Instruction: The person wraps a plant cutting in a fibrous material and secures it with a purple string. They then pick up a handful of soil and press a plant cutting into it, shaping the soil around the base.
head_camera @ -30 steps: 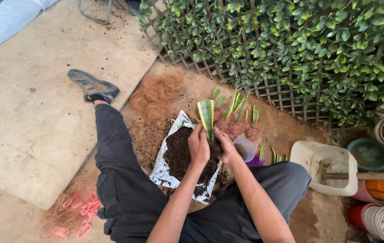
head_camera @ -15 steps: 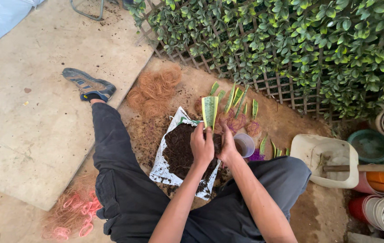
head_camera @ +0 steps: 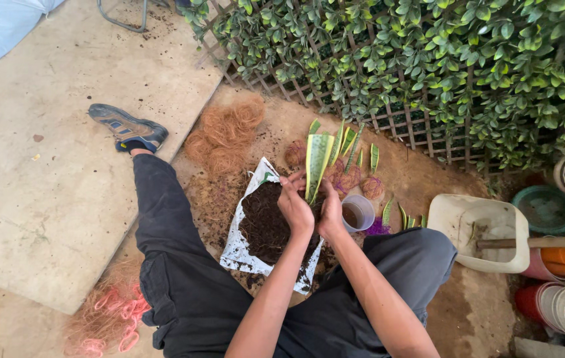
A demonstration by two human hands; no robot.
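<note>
Item held: snake plant cutting (head_camera: 317,166), a broad upright leaf, green with yellow margins, at the centre of the view. Its base is hidden between the two hands.

Left hand (head_camera: 295,207): grip closed around the lower part of the leaf, fingers curled, directly above the soil.

Right hand (head_camera: 331,211): just beside the left and touching it, grip likewise closed on the base of the same leaf.

Beneath the hands: white plastic bag (head_camera: 242,248), opened flat on the ground, roughly rectangular, with a small green mark near its top corner at 12 o'clock of the bag. It carries a mound of dark potting soil (head_camera: 266,222).

At 3 o'clock of the hands, just beside the right hand: small pale plastic cup (head_camera: 356,212), upright, with dark contents.

At 1 o'clock: further snake plant cuttings (head_camera: 352,142), several with root ends wrapped in brown fibre balls, standing or lying on the bare earth.

At 10 o'clock: loose heap of coconut fibre (head_camera: 226,132).

At 3 o'clock, well apart: white rectangular tub (head_camera: 468,222) with a wooden tool handle (head_camera: 541,242) laid across its rim; beyond it, a green round pot (head_camera: 549,209) and stacked orange and red pots (head_camera: 561,298).

At 12 o'clock: lattice fence covered in green foliage (head_camera: 441,59).

At 9 o'clock: concrete slab (head_camera: 50,172); the person's shoe (head_camera: 126,128) rests on its edge.

At 7 o'clock: pink netting (head_camera: 120,311) on the ground.
</note>
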